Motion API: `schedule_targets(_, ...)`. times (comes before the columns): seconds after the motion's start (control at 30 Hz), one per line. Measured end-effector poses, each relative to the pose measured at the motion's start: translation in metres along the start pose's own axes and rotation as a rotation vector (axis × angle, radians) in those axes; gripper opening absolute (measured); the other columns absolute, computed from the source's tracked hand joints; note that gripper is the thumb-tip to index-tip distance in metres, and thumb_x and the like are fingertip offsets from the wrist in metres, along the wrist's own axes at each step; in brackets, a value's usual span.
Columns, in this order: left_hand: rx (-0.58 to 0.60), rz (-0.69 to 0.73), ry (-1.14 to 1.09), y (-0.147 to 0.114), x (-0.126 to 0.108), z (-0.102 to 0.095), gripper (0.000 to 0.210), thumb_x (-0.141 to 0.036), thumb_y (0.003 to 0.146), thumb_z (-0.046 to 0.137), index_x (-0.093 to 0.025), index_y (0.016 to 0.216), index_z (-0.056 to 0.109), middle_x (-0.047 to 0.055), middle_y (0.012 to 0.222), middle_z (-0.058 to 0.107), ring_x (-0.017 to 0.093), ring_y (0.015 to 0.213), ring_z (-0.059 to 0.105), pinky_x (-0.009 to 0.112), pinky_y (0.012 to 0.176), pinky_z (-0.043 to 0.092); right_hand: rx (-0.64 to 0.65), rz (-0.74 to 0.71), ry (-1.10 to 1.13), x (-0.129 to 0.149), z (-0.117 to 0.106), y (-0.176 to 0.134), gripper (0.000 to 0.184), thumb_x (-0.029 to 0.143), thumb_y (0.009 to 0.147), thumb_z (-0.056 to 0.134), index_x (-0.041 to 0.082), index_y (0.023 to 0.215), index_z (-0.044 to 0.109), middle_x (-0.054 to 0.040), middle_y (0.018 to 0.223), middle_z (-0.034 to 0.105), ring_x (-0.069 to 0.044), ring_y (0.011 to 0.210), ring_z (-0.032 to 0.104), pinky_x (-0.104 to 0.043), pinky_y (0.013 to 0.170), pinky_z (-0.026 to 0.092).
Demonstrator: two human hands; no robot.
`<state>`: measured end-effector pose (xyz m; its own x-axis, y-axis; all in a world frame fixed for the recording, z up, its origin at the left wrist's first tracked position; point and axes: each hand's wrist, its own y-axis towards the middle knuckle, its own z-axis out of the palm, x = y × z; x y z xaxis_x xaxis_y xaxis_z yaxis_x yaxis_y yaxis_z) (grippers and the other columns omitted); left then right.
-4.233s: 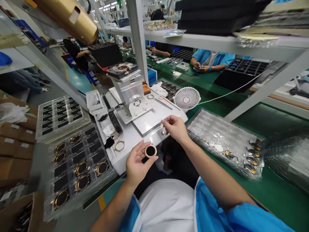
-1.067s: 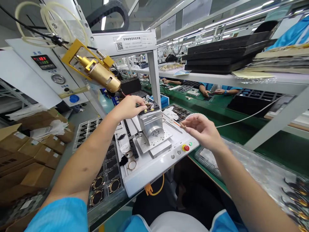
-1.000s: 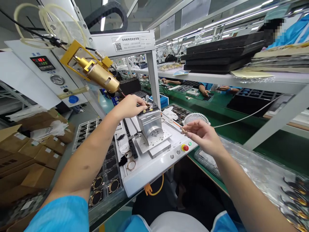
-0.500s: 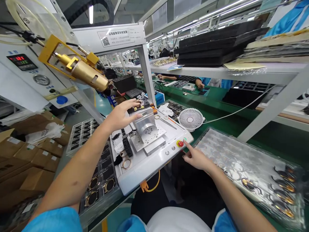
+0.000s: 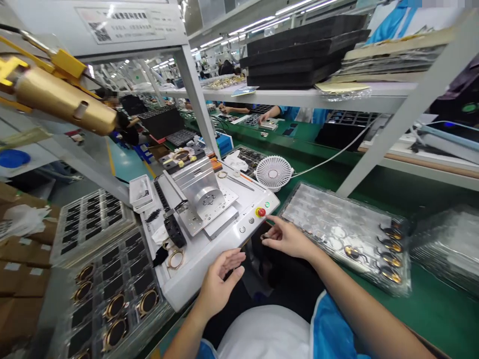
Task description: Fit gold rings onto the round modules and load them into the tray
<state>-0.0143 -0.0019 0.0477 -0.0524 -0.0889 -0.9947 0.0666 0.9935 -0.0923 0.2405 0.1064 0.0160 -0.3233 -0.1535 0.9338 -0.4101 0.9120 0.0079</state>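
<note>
My left hand [image 5: 223,276] hangs in front of the white machine base [image 5: 209,254], palm turned inward, fingers slightly bent and holding nothing. My right hand [image 5: 290,239] is just off the base's right front corner. Its fingers are loosely bent and apart, near the red emergency-stop button [image 5: 261,212] and the green-lit button [image 5: 267,205]. On the base stands a silver metal block [image 5: 202,192] with a round face. Behind its top lies a dark fixture [image 5: 182,157] with a gold ring in it. Another gold ring [image 5: 175,259] lies at the base's left front.
A gold cylinder tool [image 5: 67,102] hangs at upper left. Clear trays [image 5: 129,269] with black and gold round parts lie left; a plastic tray [image 5: 325,212] with several coiled parts lies right. A white fan [image 5: 273,172] stands behind the base. Shelf post [image 5: 381,114] rises at right.
My left hand has left the fixture and come down in front of the base. My right hand has drawn back slightly from the buttons. The view has turned right.
</note>
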Motion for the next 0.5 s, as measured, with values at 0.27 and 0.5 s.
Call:
schedule_targets(0.27,-0.052,-0.164,-0.605,-0.001,0.053,0.054,0.048,-0.037,0.065,0.096,-0.028,0.108,0.077,0.008,0.109,0.08,0.027,0.104,0.077,0.04,0.098,0.06,-0.14,-0.285,0.237,0.001,0.067,-0.053,0.087,0.058,0.058,0.097,0.023,0.131,0.065,-0.0085,0.104,0.078,-0.025,0.097,0.07,-0.039,0.087,0.056)
schedule_targets(0.5,-0.051,-0.252,-0.519,0.007,0.05,0.06,0.048,-0.036,0.061,0.098,-0.026,0.104,0.079,0.009,0.115,0.079,0.024,0.094,0.078,0.027,0.074,0.061,-0.244,-0.18,-0.302,-0.006,-0.024,-0.065,0.058,0.046,0.065,0.098,0.023,0.113,0.075,-0.0085,0.105,0.075,-0.027,0.098,0.07,-0.037,0.089,0.056)
